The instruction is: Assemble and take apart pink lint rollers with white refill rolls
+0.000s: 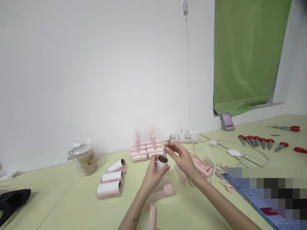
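Pale green table [72, 209] against a white wall [96, 64], with two bare hands at work above its middle.

— What does each hand hold?

— The left hand [153, 175] is clamped round a short white tube [161, 165], its dark mouth facing up. The right hand [183, 158] has thumb and fingers pinched together on a thin stick [169, 140], whose lower end dips into that mouth. Both hands are close to one another.

— How much looks done?

— Partway, I would judge. Three white rolls [109, 187] lie to the left in pale pink trays [109, 196], and pink boxes [139, 154] sit in rows by the wall; both groups look neatly set out.

— And what looks left?

— The tube in hand seems unfinished, since the stick is in it. To the right lie an open pink case [206, 170] and loose pink pieces [229, 187]; whether those are waiting or spare, I cannot tell
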{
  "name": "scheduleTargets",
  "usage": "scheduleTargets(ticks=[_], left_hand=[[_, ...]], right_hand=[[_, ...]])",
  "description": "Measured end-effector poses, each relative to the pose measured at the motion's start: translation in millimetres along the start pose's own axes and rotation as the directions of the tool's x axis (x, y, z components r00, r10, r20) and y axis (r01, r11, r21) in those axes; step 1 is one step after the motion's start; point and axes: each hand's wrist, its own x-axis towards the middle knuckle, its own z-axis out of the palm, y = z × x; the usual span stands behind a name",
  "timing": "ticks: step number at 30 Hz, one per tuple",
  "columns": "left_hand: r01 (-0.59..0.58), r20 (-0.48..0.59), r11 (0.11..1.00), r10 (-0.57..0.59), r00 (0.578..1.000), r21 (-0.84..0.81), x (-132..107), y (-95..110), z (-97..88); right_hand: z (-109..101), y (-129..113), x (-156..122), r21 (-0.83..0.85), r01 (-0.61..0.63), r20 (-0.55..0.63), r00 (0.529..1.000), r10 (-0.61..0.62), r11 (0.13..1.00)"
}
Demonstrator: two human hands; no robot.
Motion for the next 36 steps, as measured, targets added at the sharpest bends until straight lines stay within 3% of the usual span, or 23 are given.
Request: scheduleTargets(ticks=[4,9,11,13,15,16,18,20,22,24,30,33,36], left_hand=[[-0.025,-0.099,0.997,0.018,0.995,-0.071,1,-2,-2.8],[-0.05,-0.193,0.99,0.023,0.981,-0.132,0,3,-6.2],[-0.099,-0.26,0.983,0.057,0.964,-0.151,-3,11,-10.3],[-0.172,-0.383,0.971,0.097,0.919,-0.165,-6,20,-16.7],[-0.206,-0.472,0.968,0.116,0.874,-0.143,-7,27,-23.5],[-0.193,-0.466,0.976,0.128,0.876,-0.096,-8,28,-26.0],[-0.135,-0.322,0.983,0.168,0.932,0.121,-8,24,-27.2],[-0.115,-0.035,0.891,0.145,0.989,0.439,-7,13,-22.7],[-0.168,0.204,0.76,0.047,0.978,0.628,-7,-2,-14.5],[-0.226,0.333,0.714,-0.011,0.943,0.663,-10,-18,-6.0],[-0.302,0.464,0.692,-0.053,0.884,0.656,-20,-42,3.8],[-0.295,0.448,0.683,-0.053,0.892,0.668,-19,-31,-4.3],[-0.257,0.364,0.674,-0.018,0.931,0.692,-24,-6,-31.2]], right_hand=[[10,27,-22,-0.05,-0.067,0.117,0.991,0.072,0.997],[25,58,-48,-0.097,-0.149,0.347,0.922,0.174,0.984],[31,62,-50,-0.072,-0.154,0.346,0.923,0.17,0.985],[33,60,-48,-0.033,-0.164,0.313,0.935,0.166,0.986],[29,57,-43,0.018,-0.175,0.226,0.96,0.166,0.984],[25,54,-40,0.044,-0.177,0.162,0.972,0.168,0.983],[13,49,-34,0.092,-0.172,0.02,0.985,0.171,0.981],[0,41,-30,0.132,-0.153,-0.097,0.981,0.167,0.979],[-12,32,-27,0.165,-0.132,-0.172,0.972,0.16,0.977],[-21,23,-26,0.188,-0.115,-0.222,0.962,0.156,0.975],[-26,7,-30,0.224,-0.131,-0.267,0.945,0.19,0.966],[-28,5,-32,0.202,-0.132,-0.218,0.96,0.176,0.97],[-32,2,-35,0.107,-0.113,-0.102,0.987,0.124,0.988]])
